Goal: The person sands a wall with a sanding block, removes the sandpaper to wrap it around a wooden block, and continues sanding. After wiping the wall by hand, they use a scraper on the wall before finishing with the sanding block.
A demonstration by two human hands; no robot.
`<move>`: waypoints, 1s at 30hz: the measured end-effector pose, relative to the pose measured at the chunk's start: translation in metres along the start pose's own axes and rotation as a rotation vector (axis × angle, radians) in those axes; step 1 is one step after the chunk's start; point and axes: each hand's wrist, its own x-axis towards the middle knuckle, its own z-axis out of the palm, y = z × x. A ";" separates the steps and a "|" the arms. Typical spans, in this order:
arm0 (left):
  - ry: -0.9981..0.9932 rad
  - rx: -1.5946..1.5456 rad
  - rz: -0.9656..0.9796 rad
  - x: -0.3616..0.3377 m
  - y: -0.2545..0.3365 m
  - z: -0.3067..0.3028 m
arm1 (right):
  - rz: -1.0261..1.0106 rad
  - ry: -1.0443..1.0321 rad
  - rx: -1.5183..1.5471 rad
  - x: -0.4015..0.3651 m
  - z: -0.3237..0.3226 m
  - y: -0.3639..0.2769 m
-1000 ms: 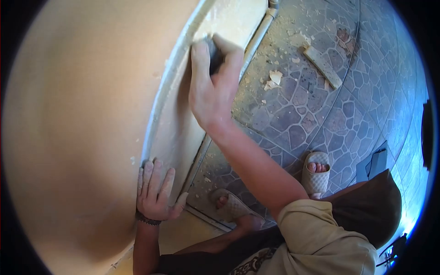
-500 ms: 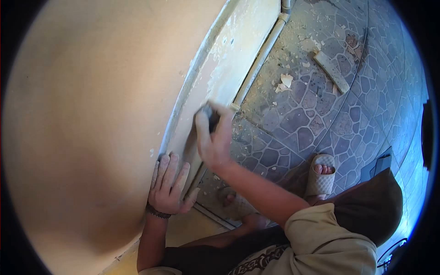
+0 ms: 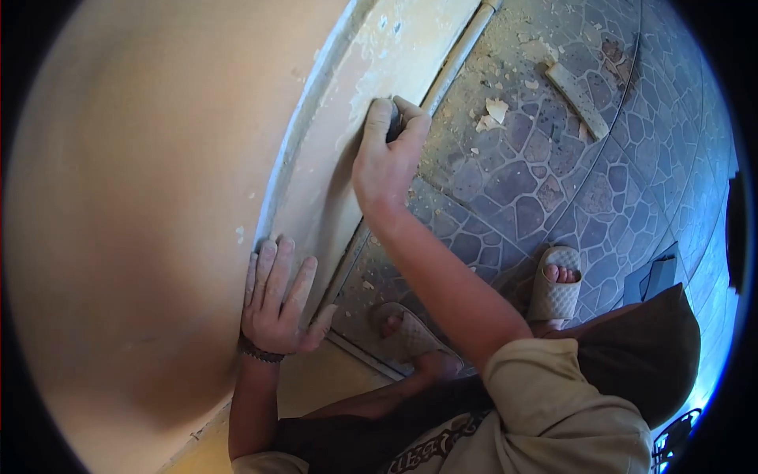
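My left hand [image 3: 276, 304] lies flat with fingers spread on the lower wall band [image 3: 320, 186], beside its raised pale edge. Dust whitens its fingers, and a dark bracelet circles the wrist. Farther up the same band, my right hand [image 3: 391, 154] grips a small dark object [image 3: 393, 122] between thumb and fingers, against the patchy, worn surface. The fingers hide most of that object, so its kind cannot be made out.
A pipe [image 3: 462, 55] runs along the wall's foot. Pale flakes [image 3: 496, 110] and a flat strip [image 3: 576, 101] lie on the stone-patterned floor [image 3: 513, 209]. Sandalled feet [image 3: 557, 288], a dark cap [image 3: 643, 355] and a grey object [image 3: 654, 276] show at the right.
My right hand has moved up along the wall band with the dark object and is less blurred. My left hand stays flat; the whole view has shifted slightly.
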 end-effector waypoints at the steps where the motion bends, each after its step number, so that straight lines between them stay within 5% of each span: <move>1: 0.013 -0.002 0.013 0.001 -0.001 0.000 | -0.031 -0.017 0.008 -0.005 0.000 -0.002; 6: 0.036 -0.007 0.031 0.000 -0.002 0.002 | -0.113 -0.144 0.072 -0.010 -0.005 0.010; 10: 0.008 0.021 0.017 0.001 -0.001 0.001 | 0.020 -0.022 -0.067 0.006 -0.002 -0.013; 14: 0.019 0.012 0.022 -0.001 -0.001 0.001 | -0.125 -0.109 0.043 -0.017 0.001 0.007; 18: 0.010 0.017 0.018 0.001 -0.001 0.001 | 0.013 0.029 0.005 0.012 0.005 -0.009; 19: 0.021 0.011 0.025 0.003 -0.002 0.002 | 0.054 -0.094 -0.044 0.000 -0.001 -0.017; 22: 0.024 -0.006 0.027 0.000 -0.002 0.001 | -0.188 -0.155 0.011 -0.027 0.001 -0.007; 26: 0.006 -0.014 0.015 0.001 0.001 -0.002 | 0.035 -0.017 0.022 0.015 -0.002 -0.004; 30: 0.028 -0.026 0.024 0.001 -0.002 0.001 | -0.190 -0.157 0.081 -0.028 -0.003 0.000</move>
